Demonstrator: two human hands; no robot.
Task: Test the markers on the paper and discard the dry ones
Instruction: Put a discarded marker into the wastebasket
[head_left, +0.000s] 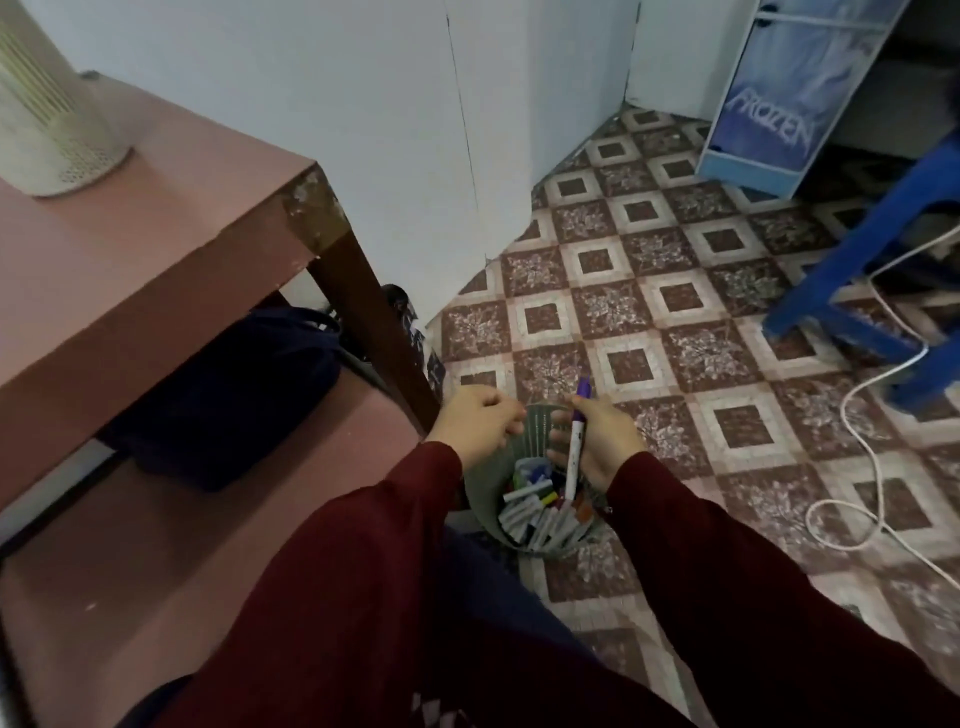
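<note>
Right hand: fingers clamped round a purple-capped marker, upright over the grey bin; left hand: fingers curled at the rim, hold cannot be told. Risk: a working marker dropped in untested, no paper in view; bin tipping if the rim is pulled. Bin, on the floor beside the bench: many markers, heaped.

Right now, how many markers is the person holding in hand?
1: a purple-capped marker in the right hand, over the grey bin. The curled left hand may hide another.
</note>
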